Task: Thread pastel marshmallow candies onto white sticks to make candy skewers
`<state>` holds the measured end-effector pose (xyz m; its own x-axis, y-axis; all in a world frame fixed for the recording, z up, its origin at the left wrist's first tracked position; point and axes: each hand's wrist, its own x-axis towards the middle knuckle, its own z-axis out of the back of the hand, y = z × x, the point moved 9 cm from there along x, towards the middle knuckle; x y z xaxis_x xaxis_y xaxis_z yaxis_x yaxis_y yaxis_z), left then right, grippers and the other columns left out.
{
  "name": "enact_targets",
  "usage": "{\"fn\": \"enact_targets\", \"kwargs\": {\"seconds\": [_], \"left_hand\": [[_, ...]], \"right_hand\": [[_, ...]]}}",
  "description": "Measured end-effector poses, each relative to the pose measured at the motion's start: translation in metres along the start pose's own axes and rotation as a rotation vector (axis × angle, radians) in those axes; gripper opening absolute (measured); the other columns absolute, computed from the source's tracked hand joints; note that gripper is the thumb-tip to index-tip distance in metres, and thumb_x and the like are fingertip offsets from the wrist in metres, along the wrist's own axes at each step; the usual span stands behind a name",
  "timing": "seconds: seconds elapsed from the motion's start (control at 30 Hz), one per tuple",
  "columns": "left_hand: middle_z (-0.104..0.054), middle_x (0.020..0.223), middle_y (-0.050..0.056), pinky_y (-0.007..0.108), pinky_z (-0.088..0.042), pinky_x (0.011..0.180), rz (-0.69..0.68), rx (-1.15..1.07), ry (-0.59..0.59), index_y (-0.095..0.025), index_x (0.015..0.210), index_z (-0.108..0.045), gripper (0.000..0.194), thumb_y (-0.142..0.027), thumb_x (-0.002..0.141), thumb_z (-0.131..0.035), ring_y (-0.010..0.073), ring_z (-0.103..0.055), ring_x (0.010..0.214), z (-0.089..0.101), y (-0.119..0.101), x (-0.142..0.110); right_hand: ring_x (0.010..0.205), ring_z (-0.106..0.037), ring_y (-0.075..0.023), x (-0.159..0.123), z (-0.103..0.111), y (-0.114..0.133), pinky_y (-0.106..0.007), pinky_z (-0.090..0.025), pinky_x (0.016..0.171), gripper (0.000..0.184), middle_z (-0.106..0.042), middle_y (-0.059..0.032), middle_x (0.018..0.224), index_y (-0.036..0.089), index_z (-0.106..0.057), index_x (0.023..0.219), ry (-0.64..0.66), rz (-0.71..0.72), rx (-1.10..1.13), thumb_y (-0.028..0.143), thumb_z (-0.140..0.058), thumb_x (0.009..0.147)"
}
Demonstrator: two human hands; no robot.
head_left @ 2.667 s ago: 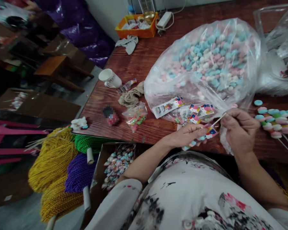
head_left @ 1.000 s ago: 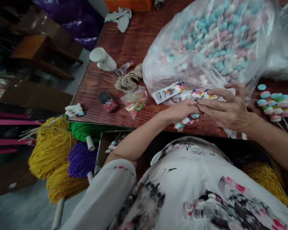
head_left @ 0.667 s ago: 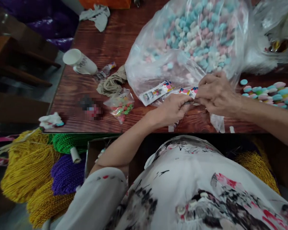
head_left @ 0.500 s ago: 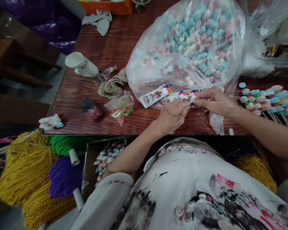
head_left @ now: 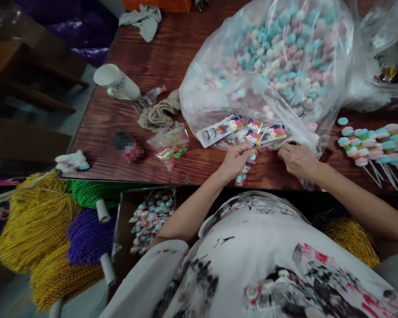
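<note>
1. Now the left hand (head_left: 237,160) and right hand (head_left: 296,160), nearly meeting a moment ago, stand apart, with a strip of desk (head_left: 268,170) showing between them.
2. That leaves the marshmallow skewer (head_left: 244,172) in view at the desk's near edge, apparently carried by the left hand alone.
3. The left grip is pinched around the skewer's upper part; its pink and blue pieces hang below the fingers.
4. The right hand's fingers are curled beside the large bag's loose plastic; whether that grip holds anything, I cannot tell.
5. Just beyond the left fingertips lie several printed sleeves (head_left: 217,130), overlapping, against the large bag.
6. The large clear bag (head_left: 215,106) holds a heap of loose pink, blue and white marshmallows (head_left: 278,57).
7. A small clear bag (head_left: 159,140) contains red, orange and green pieces.
8. Below the desk, a carton (head_left: 123,225) holds a pile of pastel pieces (head_left: 151,221); whether they are wrapped is too small to tell.
9. The white mug's (head_left: 116,84) contents are not visible.
</note>
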<state>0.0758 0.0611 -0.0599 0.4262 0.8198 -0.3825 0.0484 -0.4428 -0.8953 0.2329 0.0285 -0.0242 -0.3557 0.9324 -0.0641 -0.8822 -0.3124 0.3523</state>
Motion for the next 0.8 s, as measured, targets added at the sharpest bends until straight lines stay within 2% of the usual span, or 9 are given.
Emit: {"fn": "enact_targets", "kwargs": {"seconds": [0.07, 0.2, 0.3, 0.43, 0.57, 0.7, 0.73, 0.8], "left_hand": [[-0.069, 0.076, 0.002, 0.017, -0.046, 0.049, 0.018, -0.087, 0.068, -0.013, 0.074, -0.063, 0.028, -0.039, 0.073, -0.076, 0.0089, -0.062, 0.059, -0.002, -0.009, -0.003], [-0.069, 0.087, 0.005, 0.027, -0.056, 0.069, 0.013, -0.261, 0.247, -0.012, 0.071, -0.063, 0.028, -0.034, 0.069, -0.080, 0.0137, -0.066, 0.078, -0.026, -0.023, -0.014], [-0.065, 0.082, 0.003, 0.027, -0.055, 0.078, 0.001, -0.287, 0.323, -0.011, 0.067, -0.066, 0.027, -0.034, 0.068, -0.081, 0.0099, -0.062, 0.075, -0.047, -0.022, -0.015], [-0.065, 0.087, 0.004, 0.026, -0.055, 0.075, -0.021, -0.295, 0.355, -0.012, 0.071, -0.071, 0.028, -0.037, 0.067, -0.081, 0.0105, -0.061, 0.077, -0.059, -0.016, -0.014], [-0.065, 0.082, 0.004, 0.025, -0.054, 0.068, -0.028, -0.278, 0.302, -0.014, 0.070, -0.071, 0.028, -0.040, 0.068, -0.080, 0.0124, -0.062, 0.077, -0.051, -0.013, -0.014], [-0.065, 0.113, 0.006, 0.026, -0.052, 0.081, -0.188, -0.089, 0.220, -0.018, 0.071, -0.074, 0.023, -0.041, 0.071, -0.079, 0.0159, -0.061, 0.101, -0.042, -0.027, -0.017], [-0.064, 0.116, 0.007, 0.027, -0.052, 0.083, -0.214, -0.040, 0.234, -0.019, 0.071, -0.074, 0.023, -0.041, 0.071, -0.079, 0.0170, -0.061, 0.105, -0.044, -0.029, -0.019], [-0.068, 0.106, 0.008, 0.028, -0.052, 0.080, -0.188, -0.001, 0.293, -0.018, 0.073, -0.075, 0.025, -0.043, 0.071, -0.078, 0.0173, -0.064, 0.098, -0.052, -0.026, -0.022]], "right_hand": [[0.070, -0.059, -0.0164, 0.000, 0.020, -0.009, -0.029, -0.040, 0.063, 0.017, -0.066, -0.0058, 0.080, 0.018, -0.063, 0.084, -0.148, -0.023, 0.285, 0.013, -0.047, 0.084], [0.053, -0.056, -0.0109, -0.007, 0.050, -0.024, -0.024, -0.042, 0.050, 0.009, -0.064, 0.0001, 0.068, 0.020, -0.061, 0.086, -0.439, -0.125, 0.791, 0.027, -0.056, 0.088], [0.053, -0.059, -0.0108, -0.010, 0.052, -0.019, -0.022, -0.042, 0.045, 0.013, -0.066, -0.0005, 0.072, 0.020, -0.061, 0.080, -0.558, -0.148, 1.146, 0.031, -0.067, 0.083], [0.055, -0.062, -0.0113, -0.018, 0.042, -0.015, -0.020, -0.042, 0.041, 0.018, -0.066, -0.0002, 0.074, 0.019, -0.060, 0.078, -0.677, -0.204, 1.368, 0.032, -0.073, 0.077], [0.055, -0.061, -0.0104, -0.027, 0.027, -0.018, -0.020, -0.043, 0.041, 0.017, -0.066, 0.0000, 0.075, 0.019, -0.061, 0.076, -0.675, -0.288, 1.424, 0.029, -0.075, 0.074], [0.055, -0.060, -0.0099, -0.032, 0.017, -0.018, -0.020, -0.042, 0.041, 0.019, -0.066, -0.0002, 0.077, 0.019, -0.061, 0.075, -0.652, -0.311, 1.475, 0.030, -0.076, 0.073], [0.055, -0.060, -0.0100, -0.031, 0.015, -0.016, -0.020, -0.042, 0.041, 0.019, -0.065, -0.0002, 0.077, 0.019, -0.060, 0.076, -0.639, -0.305, 1.489, 0.030, -0.075, 0.074], [0.055, -0.060, -0.0100, -0.029, 0.011, -0.013, -0.020, -0.041, 0.040, 0.019, -0.065, -0.0003, 0.077, 0.019, -0.060, 0.076, -0.616, -0.290, 1.520, 0.031, -0.074, 0.075]]}}
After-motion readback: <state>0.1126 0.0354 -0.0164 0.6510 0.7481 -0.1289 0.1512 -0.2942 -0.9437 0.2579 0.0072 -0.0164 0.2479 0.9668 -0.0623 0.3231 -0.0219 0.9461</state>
